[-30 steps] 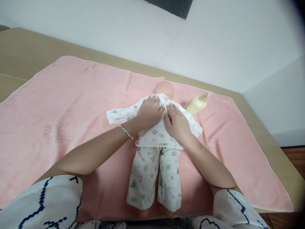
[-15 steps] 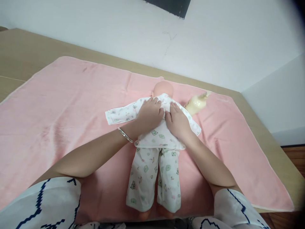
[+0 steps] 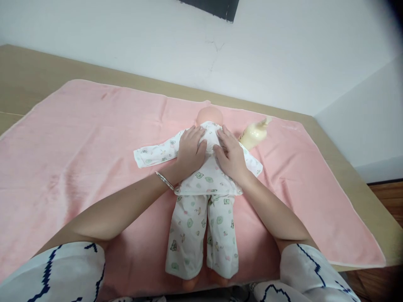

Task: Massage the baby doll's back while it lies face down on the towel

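- Head view: doll (image 3: 209, 114) lies lengthwise on the pink blanket (image 3: 110, 126), which covers much of the counter (image 3: 40, 67); head at far side, feet (image 3: 190, 283) toward the person.
- Left hand (image 3: 192, 151) and right hand (image 3: 232, 155) rest apart on the upper shirt (image 3: 210, 180), palms down, fingers loosely spread; no pinch visible. Pressure: cannot tell.
- Bottle (image 3: 255, 134) lies just beside the sleeve on the right; contact unclear.
- Risk: a sideways sweep of the right hand could knock the bottle, perhaps rolling it.
- Risk: uneven push would likely bunch the shirt or skew the doll.
- Risk: a pull nearward may drag the creased blanket, bringing the feet over the edge.
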`<state>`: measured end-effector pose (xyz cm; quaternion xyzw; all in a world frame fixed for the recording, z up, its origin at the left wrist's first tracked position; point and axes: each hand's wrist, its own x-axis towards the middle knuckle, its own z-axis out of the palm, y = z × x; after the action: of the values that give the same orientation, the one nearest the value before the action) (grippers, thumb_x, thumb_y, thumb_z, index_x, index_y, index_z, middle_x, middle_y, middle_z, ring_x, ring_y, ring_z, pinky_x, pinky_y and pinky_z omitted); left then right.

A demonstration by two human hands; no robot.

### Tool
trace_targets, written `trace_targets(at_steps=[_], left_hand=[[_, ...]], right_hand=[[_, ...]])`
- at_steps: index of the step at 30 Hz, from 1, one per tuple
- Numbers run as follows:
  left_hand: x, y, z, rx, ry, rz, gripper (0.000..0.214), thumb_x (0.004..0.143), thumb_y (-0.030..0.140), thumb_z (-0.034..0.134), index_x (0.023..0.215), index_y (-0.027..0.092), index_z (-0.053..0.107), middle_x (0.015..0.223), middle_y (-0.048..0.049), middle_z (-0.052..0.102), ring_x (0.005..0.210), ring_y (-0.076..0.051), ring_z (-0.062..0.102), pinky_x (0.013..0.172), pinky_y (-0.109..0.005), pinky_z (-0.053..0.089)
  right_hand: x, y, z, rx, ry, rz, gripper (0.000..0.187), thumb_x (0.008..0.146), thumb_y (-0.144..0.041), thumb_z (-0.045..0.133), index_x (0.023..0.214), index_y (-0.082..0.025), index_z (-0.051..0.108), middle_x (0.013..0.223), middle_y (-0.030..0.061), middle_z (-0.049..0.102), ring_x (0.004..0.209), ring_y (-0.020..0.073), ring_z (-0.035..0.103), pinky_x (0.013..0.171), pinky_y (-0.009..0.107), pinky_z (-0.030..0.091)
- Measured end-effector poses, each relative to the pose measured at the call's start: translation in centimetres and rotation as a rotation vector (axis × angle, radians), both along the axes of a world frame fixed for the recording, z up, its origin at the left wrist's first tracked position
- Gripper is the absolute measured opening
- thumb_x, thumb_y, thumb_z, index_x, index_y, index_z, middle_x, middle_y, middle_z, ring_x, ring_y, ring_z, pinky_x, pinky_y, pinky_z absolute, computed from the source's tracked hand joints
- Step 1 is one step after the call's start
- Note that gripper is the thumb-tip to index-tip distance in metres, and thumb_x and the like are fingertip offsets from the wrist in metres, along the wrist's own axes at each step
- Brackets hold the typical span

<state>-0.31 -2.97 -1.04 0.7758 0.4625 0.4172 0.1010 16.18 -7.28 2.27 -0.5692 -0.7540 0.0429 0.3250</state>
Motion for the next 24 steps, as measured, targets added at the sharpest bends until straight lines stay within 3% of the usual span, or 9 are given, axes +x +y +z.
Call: trace_targets(at_steps=[4,8,13,18,24], left_hand=[[-0.19,-0.08,-0.52,0.067,-0.132,-0.019,0.051,0.105,0.043,0.025,0.144,0.017,0.043,0.152,-0.0139,0.050,0.146,-0.025,0.040,0.123,-0.048,0.032],[-0.29,-0.11,-0.73,0.099,-0.268,-0.092,0.060,0.104,0.054,0.025,0.150,0.015,0.034,0.155,-0.0191,0.042,0.148,-0.029,0.036,0.122,-0.051,0.030],[-0.30,-0.11,-0.89,0.067,-0.317,-0.106,0.059,0.103,0.057,0.030,0.146,0.017,0.039,0.157,-0.0193,0.040,0.148,-0.031,0.036,0.122,-0.052,0.028],[-0.19,-0.18,-0.80,0.057,-0.310,-0.091,0.056,0.103,0.056,0.031,0.140,0.017,0.046,0.155,-0.0190,0.043,0.146,-0.029,0.040,0.122,-0.051,0.029],[-0.15,-0.24,-0.72,0.045,-0.305,-0.086,0.048,0.102,0.051,0.035,0.135,0.020,0.049,0.153,-0.0158,0.046,0.144,-0.027,0.043,0.121,-0.048,0.032]], right_hand=[[-0.68,-0.81,0.40,0.102,-0.048,0.009,0.054,0.097,-0.032,0.036,0.150,-0.022,0.041,0.166,0.0067,0.029,0.157,0.0236,0.019,0.126,0.058,0.021],[-0.66,-0.60,0.25,-0.017,-0.110,0.123,0.049,0.097,-0.030,0.039,0.143,-0.019,0.051,0.159,0.0112,0.043,0.153,0.0277,0.030,0.126,0.060,0.021],[-0.63,-0.86,0.46,0.128,-0.048,0.129,0.053,0.096,-0.029,0.042,0.149,-0.022,0.042,0.163,0.0092,0.036,0.155,0.0227,0.027,0.125,0.054,0.027],[-1.00,-0.71,-0.18,0.017,-0.085,0.088,0.049,0.096,-0.026,0.040,0.144,-0.021,0.049,0.160,0.0100,0.041,0.153,0.0262,0.031,0.125,0.059,0.024],[-0.67,-0.56,-0.02,0.142,-0.085,0.072,0.046,0.099,-0.027,0.036,0.141,-0.017,0.052,0.158,0.0123,0.044,0.153,0.0234,0.031,0.127,0.052,0.025]])
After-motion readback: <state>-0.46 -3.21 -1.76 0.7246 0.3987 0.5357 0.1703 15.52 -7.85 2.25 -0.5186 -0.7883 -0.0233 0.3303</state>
